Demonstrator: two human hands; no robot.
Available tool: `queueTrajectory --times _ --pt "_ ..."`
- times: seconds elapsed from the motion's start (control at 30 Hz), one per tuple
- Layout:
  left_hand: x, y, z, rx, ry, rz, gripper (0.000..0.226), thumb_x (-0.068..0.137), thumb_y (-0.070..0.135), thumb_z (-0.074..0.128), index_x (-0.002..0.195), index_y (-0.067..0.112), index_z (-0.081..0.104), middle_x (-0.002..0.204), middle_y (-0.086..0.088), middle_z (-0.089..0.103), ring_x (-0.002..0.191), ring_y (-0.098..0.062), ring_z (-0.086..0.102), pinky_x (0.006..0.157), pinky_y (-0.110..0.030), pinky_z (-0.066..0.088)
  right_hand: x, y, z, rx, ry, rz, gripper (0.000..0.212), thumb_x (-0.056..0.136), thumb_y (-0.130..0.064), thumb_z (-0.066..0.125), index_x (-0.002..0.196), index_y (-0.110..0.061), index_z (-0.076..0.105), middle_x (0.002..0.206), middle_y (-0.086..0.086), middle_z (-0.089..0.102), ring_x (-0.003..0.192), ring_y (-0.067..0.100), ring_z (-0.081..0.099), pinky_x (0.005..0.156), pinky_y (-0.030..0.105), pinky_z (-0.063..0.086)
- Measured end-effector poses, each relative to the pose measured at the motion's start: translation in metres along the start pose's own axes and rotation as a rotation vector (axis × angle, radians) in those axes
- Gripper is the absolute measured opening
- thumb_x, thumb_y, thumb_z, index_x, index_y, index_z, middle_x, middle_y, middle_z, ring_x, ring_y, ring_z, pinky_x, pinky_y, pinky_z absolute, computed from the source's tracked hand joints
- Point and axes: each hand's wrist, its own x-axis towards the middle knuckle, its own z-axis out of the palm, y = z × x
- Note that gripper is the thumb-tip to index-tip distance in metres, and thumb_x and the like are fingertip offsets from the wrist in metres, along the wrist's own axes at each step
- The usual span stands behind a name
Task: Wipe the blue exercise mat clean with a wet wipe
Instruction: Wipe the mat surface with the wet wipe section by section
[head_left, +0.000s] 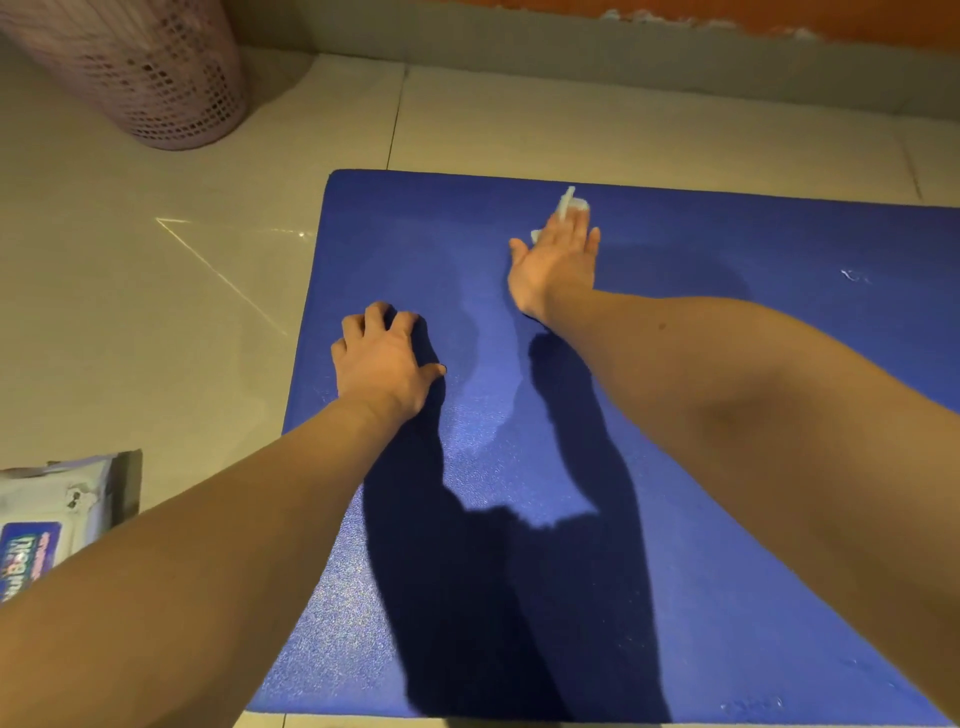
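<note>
Two hands rest on the blue exercise mat (779, 249). Left of the mat, a wipes pack (47, 525) and a pink mesh basket (156, 73) sit on the floor (182, 312). The left hand (384, 358) props on bent, spread fingers by the mat's left edge, holding nothing. The right hand (558, 265) lies flat near the mat's far edge, straight fingers pressing the wet wipe (569, 205) down.

Tiled floor (156, 312) bears blue mat (779, 244), wipes pack (47, 519), seemingly a basket (156, 73).

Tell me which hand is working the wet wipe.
The right hand: it presses the wet wipe against the blue exercise mat near the far edge. The left hand rests bare on the mat.
</note>
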Motion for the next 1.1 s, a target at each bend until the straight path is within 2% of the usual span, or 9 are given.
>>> queueTrajectory --times 0.13,0.27,0.33,0.43,0.53,0.7,0.83,0.93,1.1 --pt "-0.002 0.003 0.002 -0.002 -0.008 -0.017 0.07 0.088 0.053 0.068 0.147 0.026 0.041 0.156 -0.005 0.028 0.142 -0.035 0.021 0.115 -0.051 0.026 -0.009 -0.053 0.005 0.14 0.0 -0.279 0.079 0.107 -0.046 0.032 0.161 -0.005 -0.009 0.171 0.01 -0.004 0.157 0.024 -0.01 0.128 0.045 -0.002" --pt "0.0 0.002 0.0 0.008 -0.017 -0.021 0.071 0.088 0.055 0.068 0.147 0.027 0.041 0.155 -0.005 0.028 0.142 -0.035 0.022 0.115 -0.05 0.026 -0.004 -0.042 0.001 0.012 -0.038 -0.439 0.071 0.109 -0.046 0.024 0.163 -0.011 -0.006 0.171 0.008 -0.009 0.157 0.022 -0.01 0.127 0.047 -0.005" --pt "-0.001 0.001 0.001 0.009 -0.016 -0.023 0.071 0.089 0.055 0.067 0.148 0.027 0.039 0.156 -0.005 0.027 0.143 -0.035 0.021 0.116 -0.051 0.025 0.006 -0.017 -0.003 -0.018 -0.024 -0.365 0.071 0.108 -0.047 0.02 0.162 -0.013 -0.011 0.171 0.007 -0.009 0.158 0.022 -0.008 0.127 0.048 -0.006" --pt "-0.002 0.002 0.004 0.01 -0.013 -0.022 0.071 0.09 0.055 0.065 0.15 0.027 0.037 0.159 -0.004 0.025 0.145 -0.035 0.019 0.117 -0.051 0.024 0.023 0.018 -0.01 -0.131 -0.028 -0.147 0.073 0.107 -0.051 0.012 0.162 -0.007 -0.007 0.171 0.011 -0.008 0.157 0.025 -0.011 0.126 0.049 -0.009" --pt "-0.002 0.003 0.005 0.014 -0.017 -0.03 0.072 0.09 0.055 0.064 0.15 0.028 0.036 0.159 -0.005 0.023 0.145 -0.035 0.019 0.118 -0.052 0.023 0.029 0.01 -0.017 -0.111 -0.071 -0.017 0.076 0.107 -0.052 0.011 0.161 -0.002 -0.004 0.17 0.015 -0.009 0.157 0.029 -0.013 0.126 0.05 -0.008" --pt "-0.002 0.003 0.005 0.017 -0.019 -0.028 0.072 0.091 0.055 0.064 0.151 0.028 0.034 0.16 -0.004 0.021 0.145 -0.035 0.017 0.118 -0.052 0.023 0.02 -0.046 -0.013 0.037 -0.096 -0.282 0.07 0.109 -0.045 0.02 0.162 -0.004 0.0 0.171 0.013 -0.005 0.157 0.026 -0.01 0.127 0.047 -0.006" --pt "-0.002 0.003 0.005 0.018 -0.02 -0.027 0.072 0.091 0.055 0.063 0.151 0.029 0.034 0.161 -0.004 0.02 0.146 -0.034 0.016 0.118 -0.051 0.021 0.026 -0.035 -0.017 -0.041 -0.116 -0.388 0.067 0.11 -0.045 0.018 0.163 -0.009 0.0 0.171 0.009 -0.007 0.157 0.022 -0.01 0.126 0.048 -0.009" --pt "-0.003 0.003 0.005 0.019 -0.021 -0.026 0.072 0.092 0.056 0.062 0.151 0.029 0.033 0.161 -0.004 0.019 0.146 -0.035 0.016 0.118 -0.052 0.021 0.037 -0.011 -0.022 -0.125 -0.108 -0.341 0.069 0.109 -0.048 0.014 0.162 -0.009 -0.005 0.171 0.007 -0.012 0.157 0.02 -0.014 0.126 0.047 -0.012" --pt "-0.004 0.002 0.005 0.018 -0.024 -0.026 0.072 0.093 0.055 0.061 0.153 0.028 0.031 0.162 -0.004 0.018 0.147 -0.035 0.015 0.119 -0.052 0.02 0.053 0.032 -0.034 -0.218 -0.113 -0.063 0.074 0.107 -0.051 0.01 0.161 -0.003 -0.004 0.17 0.013 -0.007 0.157 0.027 -0.01 0.126 0.049 -0.009"
